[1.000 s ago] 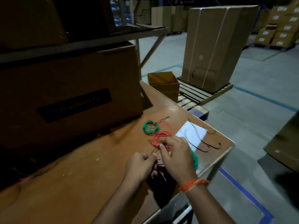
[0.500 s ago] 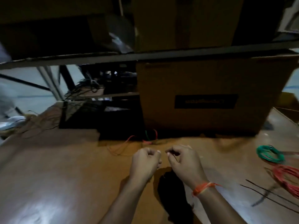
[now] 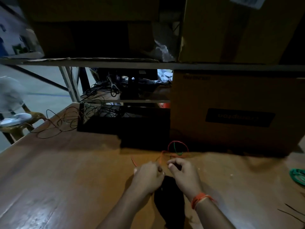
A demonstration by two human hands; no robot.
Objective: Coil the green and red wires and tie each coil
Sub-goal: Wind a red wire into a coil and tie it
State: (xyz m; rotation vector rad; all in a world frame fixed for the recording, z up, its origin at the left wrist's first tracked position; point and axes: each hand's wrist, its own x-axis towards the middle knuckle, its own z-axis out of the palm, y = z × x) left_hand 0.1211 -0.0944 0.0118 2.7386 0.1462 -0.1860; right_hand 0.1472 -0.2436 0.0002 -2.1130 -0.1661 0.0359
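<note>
Dim, motion-blurred frame. Both hands sit low centre over a glossy brown wooden table [image 3: 66, 187] with visible grain and soft reflections. Left hand [image 3: 147, 176] is curled into a loose fist, thumb and forefinger pinched together on what looks like a thin red wire [image 3: 160, 158]; hard to confirm in the blur. Right hand [image 3: 184, 173] has its fingers bent with thumb and forefinger tips nearly meeting; whether it holds the strand cannot be told. An orange thread band [image 3: 200, 199] wraps the right wrist.

The red wire runs from the left hand's fingertips up toward centre frame, where it forms a small open loop standing just in front of the boxes, crossed by a short green wire [image 3: 175, 148]. A loose red end lies on the table just left of the left hand. At the right edge, mid-height, a coiled green bundle [image 3: 297, 175] lies flat, partly cut off. Thin dark strands [image 3: 292, 212] lie at lower right.

Behind the loop: a large matte cardboard box [image 3: 231, 104] with a dark rectangular label, and a low black box [image 3: 123, 123] left of it. A tangle of thin black cables [image 3: 66, 123] spreads at middle left. A grey metal shelf rail [image 3: 99, 63] crosses the upper frame with more cartons above.
</note>
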